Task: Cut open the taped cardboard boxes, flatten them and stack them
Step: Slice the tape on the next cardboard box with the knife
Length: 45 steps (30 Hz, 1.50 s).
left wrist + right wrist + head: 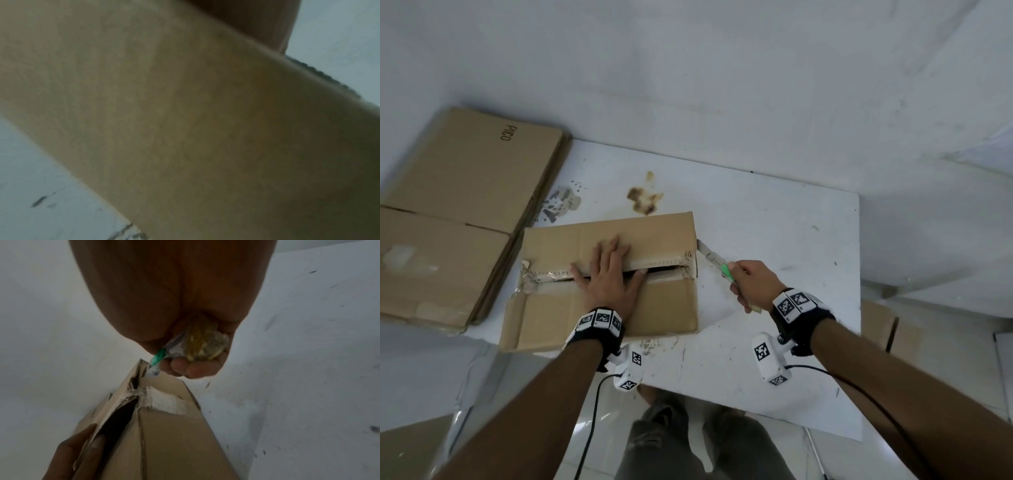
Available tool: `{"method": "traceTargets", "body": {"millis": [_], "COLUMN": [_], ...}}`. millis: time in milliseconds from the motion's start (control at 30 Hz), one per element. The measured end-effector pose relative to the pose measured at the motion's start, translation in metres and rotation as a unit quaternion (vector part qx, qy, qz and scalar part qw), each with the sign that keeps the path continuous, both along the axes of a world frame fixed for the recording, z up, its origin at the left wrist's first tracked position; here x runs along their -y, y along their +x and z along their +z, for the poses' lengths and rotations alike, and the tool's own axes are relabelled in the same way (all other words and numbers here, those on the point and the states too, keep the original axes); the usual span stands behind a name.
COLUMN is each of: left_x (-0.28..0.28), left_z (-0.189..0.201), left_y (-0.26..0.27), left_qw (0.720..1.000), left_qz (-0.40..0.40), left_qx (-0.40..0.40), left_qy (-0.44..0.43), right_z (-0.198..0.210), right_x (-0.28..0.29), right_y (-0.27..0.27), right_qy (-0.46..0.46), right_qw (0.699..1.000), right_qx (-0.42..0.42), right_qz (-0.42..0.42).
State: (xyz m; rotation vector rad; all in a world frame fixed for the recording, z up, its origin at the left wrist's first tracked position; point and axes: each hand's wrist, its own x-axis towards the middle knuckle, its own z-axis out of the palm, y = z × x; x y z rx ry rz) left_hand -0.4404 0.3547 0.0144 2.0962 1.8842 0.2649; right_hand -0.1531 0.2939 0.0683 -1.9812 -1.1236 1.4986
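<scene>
A brown cardboard box [654, 308] lies on the white table [774, 222], its top seam slit open along the middle with torn clear tape [529, 277] at the left end. My left hand [609, 274] presses flat on the top across the slit, fingers spread. My right hand [751, 281] grips a utility knife [717, 263] with a green slider, its blade tip just off the box's right end. In the right wrist view the knife [158, 360] points at the box's [170, 434] taped end corner. The left wrist view shows only blurred cardboard [185, 129].
A stack of flattened boxes [448, 212] lies at the table's left, touching the box's left side. Brown stains [643, 198] mark the table behind the box. Another cardboard box [883, 329] stands on the floor past the table's right edge. My legs [688, 445] are below the front edge.
</scene>
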Motion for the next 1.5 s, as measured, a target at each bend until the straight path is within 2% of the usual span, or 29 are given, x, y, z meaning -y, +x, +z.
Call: {"method": "traceTargets", "body": {"millis": [467,800,867,1000,1067,1267,1500], "left_x": [0.001,0.001,0.0,-0.009,-0.017,-0.031,-0.036], "left_z": [0.0,0.005,0.007,0.016,0.026,0.056,0.062], "left_y": [0.0,0.002,0.002,-0.008,-0.018,-0.042,-0.049], "left_qw": [1.0,1.0,1.0,0.998,0.996,0.992,0.99], "left_qz": [0.0,-0.001,0.002,0.018,0.028,0.052,0.055], "left_qx": [-0.006,-0.009,-0.008,0.027,0.05,0.099,0.112], "left_qy": [0.015,0.013,0.016,0.046,0.061,0.066,0.059], "right_z": [-0.01,-0.004,0.0,0.023,0.037,0.072,0.08], "right_x": [0.006,0.006,0.008,0.008,0.005,-0.014,-0.039], "right_y": [0.004,0.0,-0.001,-0.008,-0.012,-0.037,-0.053], "right_qy": [0.04,0.05,0.04,0.031,0.041,0.11,0.137], "right_qw": [0.994,0.988,0.993,0.999,0.998,0.991,0.988], "right_qx": [0.103,0.144,0.113,-0.016,-0.044,-0.07,-0.048], "right_qz": [-0.017,-0.015,-0.02,-0.026,-0.021,-0.002,0.046]}}
